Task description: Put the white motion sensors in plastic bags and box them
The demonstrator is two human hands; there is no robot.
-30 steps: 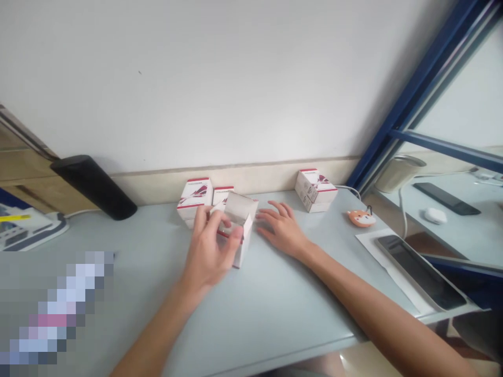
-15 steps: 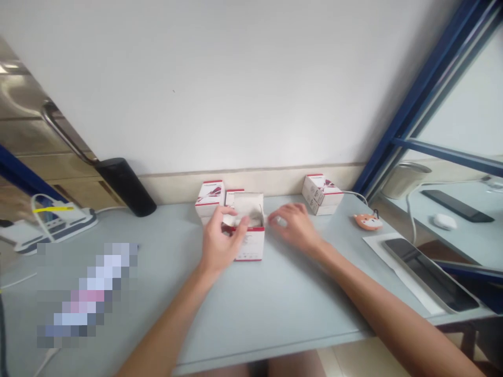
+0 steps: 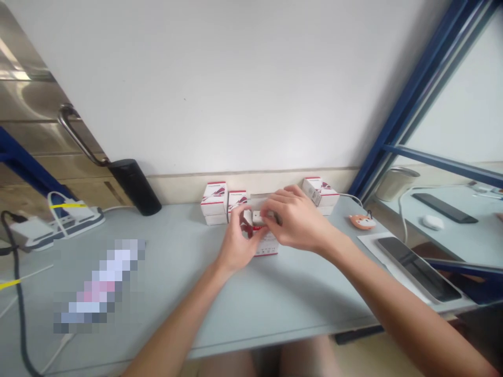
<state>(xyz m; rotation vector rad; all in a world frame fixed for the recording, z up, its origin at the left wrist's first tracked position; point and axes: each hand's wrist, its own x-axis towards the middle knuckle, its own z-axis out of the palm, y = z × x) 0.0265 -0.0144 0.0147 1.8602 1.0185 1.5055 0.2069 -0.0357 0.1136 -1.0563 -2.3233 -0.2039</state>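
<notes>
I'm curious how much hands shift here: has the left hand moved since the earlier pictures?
Yes, rightward: the left hand now sits clearly right of the white box stack by the wall, no longer in front of it.

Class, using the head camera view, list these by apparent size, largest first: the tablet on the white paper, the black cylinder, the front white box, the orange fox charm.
1. Tablet
2. Black cylinder and front white box: unsure, since the box sits nearer the camera and is partly hidden.
3. Orange fox charm
</notes>
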